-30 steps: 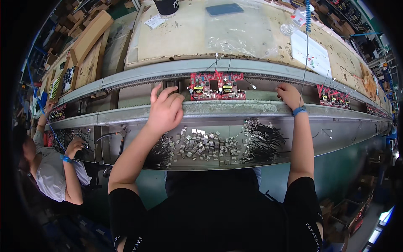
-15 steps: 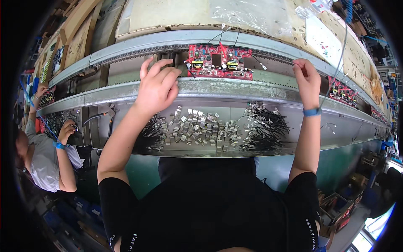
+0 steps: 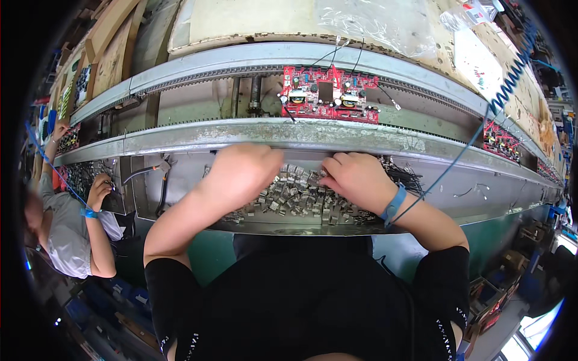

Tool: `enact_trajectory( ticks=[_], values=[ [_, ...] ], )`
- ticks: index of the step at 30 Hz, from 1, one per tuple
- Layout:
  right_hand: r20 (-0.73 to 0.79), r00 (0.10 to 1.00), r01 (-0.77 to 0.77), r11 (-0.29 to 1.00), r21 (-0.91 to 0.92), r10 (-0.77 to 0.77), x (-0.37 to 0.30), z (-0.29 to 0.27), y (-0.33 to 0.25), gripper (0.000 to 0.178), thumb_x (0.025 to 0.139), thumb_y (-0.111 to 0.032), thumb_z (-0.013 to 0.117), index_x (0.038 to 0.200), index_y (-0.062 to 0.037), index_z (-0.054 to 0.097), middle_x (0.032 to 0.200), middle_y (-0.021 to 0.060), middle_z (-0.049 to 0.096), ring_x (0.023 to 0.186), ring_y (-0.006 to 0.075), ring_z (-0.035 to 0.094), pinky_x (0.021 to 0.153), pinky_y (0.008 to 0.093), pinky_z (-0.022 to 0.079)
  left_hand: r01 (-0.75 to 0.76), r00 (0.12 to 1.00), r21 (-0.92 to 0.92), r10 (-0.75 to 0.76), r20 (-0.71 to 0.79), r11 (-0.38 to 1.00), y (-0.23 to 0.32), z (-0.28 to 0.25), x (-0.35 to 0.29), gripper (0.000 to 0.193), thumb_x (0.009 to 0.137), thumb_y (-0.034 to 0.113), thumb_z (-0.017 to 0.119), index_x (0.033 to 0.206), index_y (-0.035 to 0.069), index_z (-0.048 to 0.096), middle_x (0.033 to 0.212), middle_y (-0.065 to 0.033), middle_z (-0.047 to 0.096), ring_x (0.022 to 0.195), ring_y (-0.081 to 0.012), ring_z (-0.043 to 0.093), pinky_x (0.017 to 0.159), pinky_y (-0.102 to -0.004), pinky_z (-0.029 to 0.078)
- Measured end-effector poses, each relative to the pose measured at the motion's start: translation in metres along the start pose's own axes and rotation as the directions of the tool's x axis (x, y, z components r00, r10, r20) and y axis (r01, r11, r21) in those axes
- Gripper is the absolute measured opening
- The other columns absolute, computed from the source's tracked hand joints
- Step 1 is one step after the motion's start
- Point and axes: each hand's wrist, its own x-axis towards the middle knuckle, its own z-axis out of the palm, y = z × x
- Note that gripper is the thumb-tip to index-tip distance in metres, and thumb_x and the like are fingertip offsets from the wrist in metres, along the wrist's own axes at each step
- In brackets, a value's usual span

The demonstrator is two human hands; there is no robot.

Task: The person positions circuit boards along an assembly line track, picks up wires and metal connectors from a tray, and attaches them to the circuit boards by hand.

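My left hand [image 3: 245, 173] is over the left part of a metal tray, its fingers curled and slightly blurred; whatever they hold is hidden. Beside it, my right hand [image 3: 356, 180] reaches into the tray with thumb and fingers drawn together at the edge of a heap of small silvery metal clips [image 3: 295, 195]. I cannot make out what is in its fingertips. Short black wires [image 3: 402, 173] with metal ends lie partly under and beyond my right hand. Past the tray, a red circuit board [image 3: 330, 96] with upright wires rests on the conveyor rails, touched by neither hand.
Pliers [image 3: 164, 180] lie at the tray's left. More red boards [image 3: 501, 143] sit on the line at right. A coiled blue cord [image 3: 512, 78] runs down to my right wristband [image 3: 394, 203]. A co-worker's hand [image 3: 99, 189] is at the far left.
Both hands have come down from the conveyor to the tray and closer together, the right moving left. The fingers of my left hand have gone from spread to curled. The board sits slightly farther right in view.
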Motion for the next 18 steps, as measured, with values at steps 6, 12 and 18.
enact_trajectory(
  ticks=[6,12,18],
  values=[
    [0.041,0.996,-0.075,0.996,0.045,0.074,0.003,0.004,0.0,0.022,0.089,-0.027,0.07,0.102,-0.0109,0.062,0.085,0.0079,0.062,0.075,0.029,0.065,0.067,0.0412,0.053,-0.054,0.971,0.07,0.036,0.235,0.996,0.006,0.028,-0.003,0.024,0.07,0.009,0.068,0.093,0.004,0.059,0.075,-0.0089,0.066,0.069,-0.0268,0.068,0.06,-0.0386,0.054],
    [0.036,0.998,-0.06,0.989,0.134,0.056,0.001,-0.006,0.0,0.017,0.086,-0.015,0.068,0.101,-0.0128,0.062,0.087,0.0075,0.062,0.076,0.0298,0.065,0.067,0.0427,0.052,-0.049,0.987,0.097,0.033,0.16,0.994,0.005,0.034,-0.003,0.021,0.071,0.01,0.066,0.091,0.005,0.06,0.075,-0.0074,0.065,0.068,-0.025,0.067,0.059,-0.0373,0.054],
    [-0.011,1.0,-0.016,0.87,0.492,0.025,-0.003,-0.02,0.004,0.02,0.085,-0.005,0.064,0.105,-0.0103,0.062,0.092,0.009,0.062,0.081,0.0303,0.064,0.069,0.0407,0.052,-0.023,0.977,0.07,0.007,0.213,0.997,0.005,0.034,-0.003,0.022,0.069,0.008,0.067,0.09,0.005,0.06,0.077,-0.008,0.063,0.07,-0.026,0.066,0.061,-0.0382,0.054]
  ],
)
